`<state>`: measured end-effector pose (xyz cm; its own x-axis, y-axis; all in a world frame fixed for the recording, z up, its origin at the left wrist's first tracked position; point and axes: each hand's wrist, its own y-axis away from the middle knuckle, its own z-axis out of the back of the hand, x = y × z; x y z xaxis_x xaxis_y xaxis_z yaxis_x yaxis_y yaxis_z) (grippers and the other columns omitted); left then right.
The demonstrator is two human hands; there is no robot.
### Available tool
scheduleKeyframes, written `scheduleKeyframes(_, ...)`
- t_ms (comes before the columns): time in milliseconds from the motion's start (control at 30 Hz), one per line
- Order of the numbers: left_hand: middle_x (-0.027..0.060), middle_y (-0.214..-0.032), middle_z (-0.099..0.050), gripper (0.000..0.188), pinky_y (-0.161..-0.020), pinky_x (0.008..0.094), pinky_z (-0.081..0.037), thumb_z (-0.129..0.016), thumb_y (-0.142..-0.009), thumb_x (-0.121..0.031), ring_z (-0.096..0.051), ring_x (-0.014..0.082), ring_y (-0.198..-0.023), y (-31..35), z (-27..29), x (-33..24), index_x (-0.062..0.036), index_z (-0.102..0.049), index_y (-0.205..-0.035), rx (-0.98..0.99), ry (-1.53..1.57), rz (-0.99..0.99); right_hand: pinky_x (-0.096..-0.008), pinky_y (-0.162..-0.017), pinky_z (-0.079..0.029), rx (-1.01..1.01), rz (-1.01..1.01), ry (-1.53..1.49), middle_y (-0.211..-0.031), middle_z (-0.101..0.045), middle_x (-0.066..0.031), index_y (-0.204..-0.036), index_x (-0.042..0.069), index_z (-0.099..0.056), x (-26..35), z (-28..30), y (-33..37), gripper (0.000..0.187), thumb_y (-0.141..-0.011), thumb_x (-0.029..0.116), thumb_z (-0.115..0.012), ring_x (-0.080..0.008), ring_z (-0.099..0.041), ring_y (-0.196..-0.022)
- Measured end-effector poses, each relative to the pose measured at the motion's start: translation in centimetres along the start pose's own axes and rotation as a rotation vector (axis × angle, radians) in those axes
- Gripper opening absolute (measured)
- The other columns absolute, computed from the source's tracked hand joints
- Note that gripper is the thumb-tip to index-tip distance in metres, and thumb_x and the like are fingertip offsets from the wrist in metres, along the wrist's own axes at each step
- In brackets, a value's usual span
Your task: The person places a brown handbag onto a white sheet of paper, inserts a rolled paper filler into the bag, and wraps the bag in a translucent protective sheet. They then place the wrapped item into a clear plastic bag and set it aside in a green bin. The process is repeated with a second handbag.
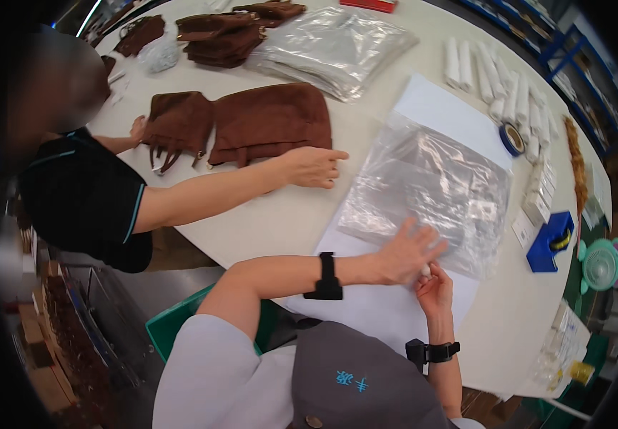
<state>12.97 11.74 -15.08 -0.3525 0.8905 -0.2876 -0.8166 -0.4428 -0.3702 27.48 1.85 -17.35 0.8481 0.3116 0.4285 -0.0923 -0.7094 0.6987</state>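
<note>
And here in the head view, the left hand (405,254) is spread over the near edge of the clear plastic bags (423,182), its grip wide, fingers apart and a little blurred; whether the palm presses the film, I cannot tell. Just beside it on the right, the right hand (434,289) has its fingers curled, thumb and forefinger close by a small pale spot; whether that grip is clamped on anything, I cannot tell. The glossy bags lie flat in front of the person, right of the middle of the pale surface (512,336), with white sheets (430,104) showing beyond their far edge and more white on the near side. Over to the left, a co-worker's hand (316,168) reaches out beside a large brown bag (273,121), with a smaller brown bag (180,118) just left of that. At the far side, a stack of clear plastic (334,46) sits right of more brown bags (223,43). And on the right, there are white rolls (522,100), a dark tape roll (512,139) and a blue tape dispenser (543,256)!
</note>
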Motion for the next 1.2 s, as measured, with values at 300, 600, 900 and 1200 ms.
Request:
scheduleKeyframes(300,0.0053,-0.095,-0.054,0.029,-0.085,0.0327,-0.038,-0.059,-0.074,-0.027,-0.050,0.0193,-0.095,-4.3,-3.5,0.1,-0.0059,-0.061,-0.094,-0.164,-0.296,-0.347,-0.0248,-0.053,-0.034,0.128,0.096,-0.140,-0.071,-0.049,0.0041,-0.089,0.012,-0.058,0.4,0.0,-0.9,0.020,-0.096,0.022,-0.042,-0.0094,-0.040,-0.054)
scheduleKeyframes(600,-0.0006,-0.075,-0.055,0.010,-0.069,0.0293,-0.040,-0.059,-0.076,-0.022,-0.055,0.0159,-0.077,-6.0,-2.9,-0.6,-0.0127,-0.056,-0.077,-0.230,-0.477,-0.197,-0.0267,-0.058,-0.039,0.246,0.033,0.154,-0.072,-0.051,0.0017,-0.111,0.014,-0.054,1.0,0.8,3.0,0.021,-0.090,0.013,-0.053,-0.0104,-0.044,-0.057)
scheduleKeyframes(900,0.0015,-0.078,-0.060,0.010,-0.071,0.0307,-0.045,-0.064,-0.068,-0.015,-0.058,0.0181,-0.080,-6.8,8.6,-2.3,-0.0112,-0.059,-0.077,-0.208,-0.571,-0.031,-0.0280,-0.058,-0.042,0.262,-0.160,0.382,-0.078,-0.055,-0.0033,-0.106,0.005,-0.055,-0.4,6.0,3.6,0.019,-0.089,0.012,-0.051,-0.0121,-0.047,-0.060)
scheduleKeyframes(1200,0.0112,-0.066,-0.057,0.015,-0.052,0.0432,-0.044,-0.061,-0.052,-0.008,-0.059,0.0339,-0.066,6.6,26.6,-10.5,-0.0035,-0.055,-0.066,-0.057,-0.320,0.309,-0.0292,-0.054,-0.043,0.377,-0.159,0.695,-0.078,-0.056,-0.0039,-0.104,0.006,-0.054,-1.3,5.8,3.8,0.016,-0.091,0.015,-0.050,-0.0133,-0.050,-0.059)
